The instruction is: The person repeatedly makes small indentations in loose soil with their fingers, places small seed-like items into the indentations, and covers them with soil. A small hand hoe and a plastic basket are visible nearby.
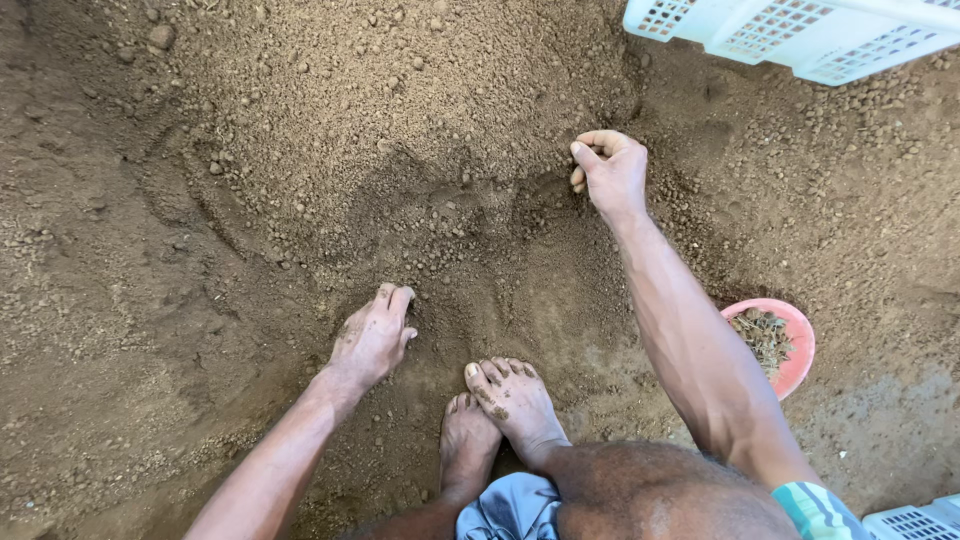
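Our left hand point(372, 338) presses loosely curled into the soil point(330, 130); our right hand point(610, 170), at one o'clock, closes on a soil pinch; the pink bowl point(795, 350) holds only a little debris.

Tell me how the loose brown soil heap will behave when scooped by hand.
The loose brown soil heap looks dry and crumbly, so it would probably spill between fingers. Small clods likely break easily. The right hand is curled, seemingly pinching some.

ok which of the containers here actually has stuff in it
The pink bowl beside the right forearm: round, sitting on the soil, with brownish plant debris inside. The white lattice crates at top right and bottom right show no contents.
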